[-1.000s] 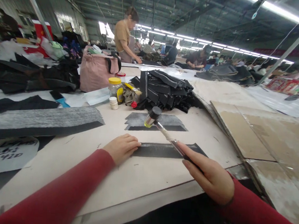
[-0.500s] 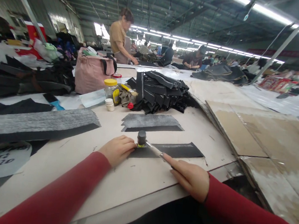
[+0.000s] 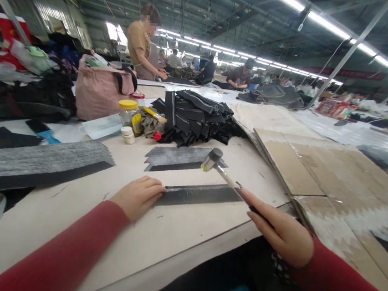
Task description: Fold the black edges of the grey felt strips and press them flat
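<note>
A dark strip of material (image 3: 199, 195) lies flat on the pale board, with a folded edge along its far side. My left hand (image 3: 141, 195) has its fingers pressed together at the strip's left end, gripping it against the board. In my right hand (image 3: 282, 229) is a small mallet (image 3: 213, 159), held by its handle. The mallet's dark and yellowish head hangs in the air above the strip and clear of it. Just beyond lies a stack of grey-topped strips (image 3: 182, 157).
Behind are a heap of dark strips (image 3: 197, 116), a yellow-lidded jar (image 3: 127, 114), a small white bottle (image 3: 127, 135) and a pink bag (image 3: 98, 90). Layered grey pieces (image 3: 41, 160) lie left, cardboard (image 3: 302, 165) right. A co-worker (image 3: 140, 44) stands across the table.
The mallet has risen off the strip's left end, moving up and right with my right hand. My left hand stays at the strip's end, while the whole view has shifted slightly.
</note>
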The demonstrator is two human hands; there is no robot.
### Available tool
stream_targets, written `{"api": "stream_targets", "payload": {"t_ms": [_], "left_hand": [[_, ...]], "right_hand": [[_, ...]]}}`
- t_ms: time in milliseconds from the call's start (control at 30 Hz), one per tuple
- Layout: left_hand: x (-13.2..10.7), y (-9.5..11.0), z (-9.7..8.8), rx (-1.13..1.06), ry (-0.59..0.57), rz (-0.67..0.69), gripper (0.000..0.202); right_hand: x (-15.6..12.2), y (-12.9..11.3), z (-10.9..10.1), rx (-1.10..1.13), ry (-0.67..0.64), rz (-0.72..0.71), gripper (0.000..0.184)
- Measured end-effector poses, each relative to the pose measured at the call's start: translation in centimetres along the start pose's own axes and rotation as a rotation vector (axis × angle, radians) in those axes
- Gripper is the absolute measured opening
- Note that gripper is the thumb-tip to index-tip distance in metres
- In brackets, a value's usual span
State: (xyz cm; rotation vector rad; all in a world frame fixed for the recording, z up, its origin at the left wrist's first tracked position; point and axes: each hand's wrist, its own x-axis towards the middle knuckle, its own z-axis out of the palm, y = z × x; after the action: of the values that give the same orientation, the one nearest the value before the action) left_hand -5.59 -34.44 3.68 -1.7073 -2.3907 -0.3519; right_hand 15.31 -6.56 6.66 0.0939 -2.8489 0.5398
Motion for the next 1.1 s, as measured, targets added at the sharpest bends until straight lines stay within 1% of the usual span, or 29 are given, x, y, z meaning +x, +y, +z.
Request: {"api": "stream_targets", "payload": {"t_ms": [67, 167, 200, 233, 333, 367, 500, 533, 667, 700, 800, 867, 1000, 1033, 1100], "left_hand": [[-0.1, 0.0, 0.1, 0.003, 0.005, 0.006, 0.025], [0.0, 0.0, 0.1, 0.006, 0.014, 0.010, 0.025], [0.0, 0.0, 0.1, 0.005, 0.016, 0.006, 0.025], [0.0, 0.0, 0.1, 0.005, 0.020, 0.001, 0.025], [0.1, 0.0, 0.1, 0.001, 0.029, -0.004, 0.026], [0.1, 0.0, 0.1, 0.000, 0.031, -0.003, 0.026], [0.0, 0.0, 0.1, -0.005, 0.044, 0.003, 0.026], [0.0, 0.0, 0.1, -0.007, 0.047, 0.002, 0.026], [-0.1, 0.0, 0.2, -0.012, 0.055, -0.006, 0.026], [-0.1, 0.0, 0.2, -0.014, 0.057, -0.007, 0.026], [-0.1, 0.0, 0.2, -0.018, 0.055, -0.009, 0.025], [-0.1, 0.0, 0.2, -0.018, 0.052, -0.014, 0.025], [-0.1, 0.0, 0.2, -0.019, 0.057, -0.012, 0.026], [-0.1, 0.0, 0.2, -0.020, 0.058, -0.010, 0.026], [0.0, -0.1, 0.2, -0.023, 0.057, -0.007, 0.026]], "right_hand": [[-0.5, 0.3, 0.0, -0.026, 0.002, 0.017, 0.048], [-1.1, 0.8, -0.1, -0.024, -0.081, 0.024, 0.045], [-1.3, 1.1, -0.2, -0.022, -0.089, 0.024, 0.044], [-1.4, 1.3, -0.5, -0.027, -0.077, 0.024, 0.044], [-1.8, 2.3, -1.2, -0.092, 0.016, 0.048, 0.046], [-2.0, 2.6, -1.4, -0.120, 0.026, 0.062, 0.047], [-2.6, 3.5, -1.7, -0.154, -0.067, 0.098, 0.044], [-2.7, 3.6, -1.9, -0.148, -0.069, 0.101, 0.044], [-2.7, 4.0, -2.6, -0.151, 0.040, 0.110, 0.047], [-2.8, 4.2, -2.6, -0.155, 0.045, 0.110, 0.047], [-3.0, 4.8, -2.4, -0.138, -0.039, 0.101, 0.046], [-2.9, 5.0, -2.6, -0.121, -0.059, 0.112, 0.044], [-2.8, 4.8, -3.1, -0.144, 0.076, 0.149, 0.046], [-2.9, 4.8, -2.9, -0.150, 0.089, 0.151, 0.047], [-3.2, 4.9, -2.1, -0.152, 0.061, 0.160, 0.045]]}}
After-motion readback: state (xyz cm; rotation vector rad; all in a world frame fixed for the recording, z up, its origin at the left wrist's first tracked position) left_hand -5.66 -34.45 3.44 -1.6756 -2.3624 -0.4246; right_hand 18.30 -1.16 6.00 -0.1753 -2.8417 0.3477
